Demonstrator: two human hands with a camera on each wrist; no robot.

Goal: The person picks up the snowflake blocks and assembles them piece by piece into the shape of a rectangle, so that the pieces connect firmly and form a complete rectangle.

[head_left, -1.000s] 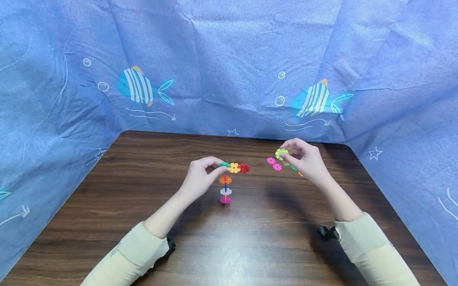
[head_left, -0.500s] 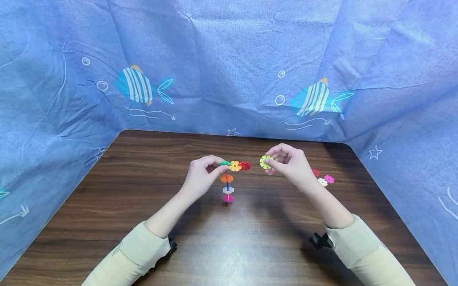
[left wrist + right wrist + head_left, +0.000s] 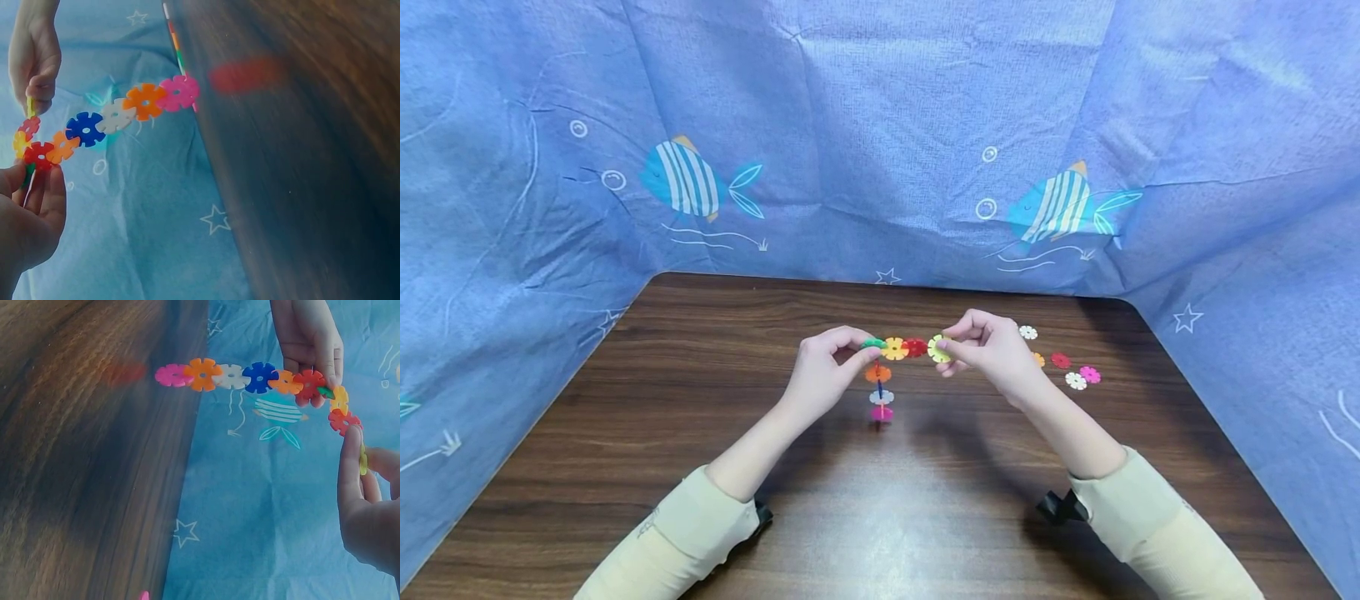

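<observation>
My left hand (image 3: 827,367) pinches a green flower-shaped disc (image 3: 872,342) at the bend of a chain of slotted plastic discs. From there a yellow disc (image 3: 894,348) and a red disc (image 3: 914,347) reach to the right. Hanging below are more linked discs, among them a blue disc (image 3: 85,129), a white disc (image 3: 115,116) and a pink disc (image 3: 179,92). Between thumb and fingers, my right hand (image 3: 996,354) holds a yellow-green disc (image 3: 936,350) upright at the red disc's outer edge. Whether their slots interlock, I cannot tell.
Loose discs lie on the dark wooden table (image 3: 700,400) right of my right hand: a white disc (image 3: 1028,332), a red disc (image 3: 1060,360), a pink disc (image 3: 1090,375) and others, partly covered by that hand. A blue fish-print cloth (image 3: 880,167) surrounds the table.
My right hand has moved left from above the loose discs, bringing the yellow-green disc up to the chain's red end. The left hand stays nearly in place, still pinching the green disc.
</observation>
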